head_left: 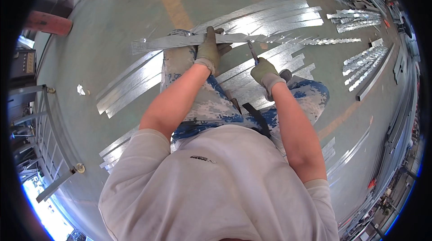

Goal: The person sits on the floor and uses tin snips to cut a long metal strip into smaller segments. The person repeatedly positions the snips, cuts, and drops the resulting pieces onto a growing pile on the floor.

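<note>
Left hand, gloved, fingers wrapped over a metal strip lying across the knee; right hand closed on what appear to be snips, blades at the strip; a steady, flat strip should keep the cut true; more strips cover the floor.

Workshop floor under bright daylight

A grey-green concrete floor, crossed by a faded orange painted line, was seen. A metal railing was set at the left, and long metal profiles were stacked along the right.
</note>
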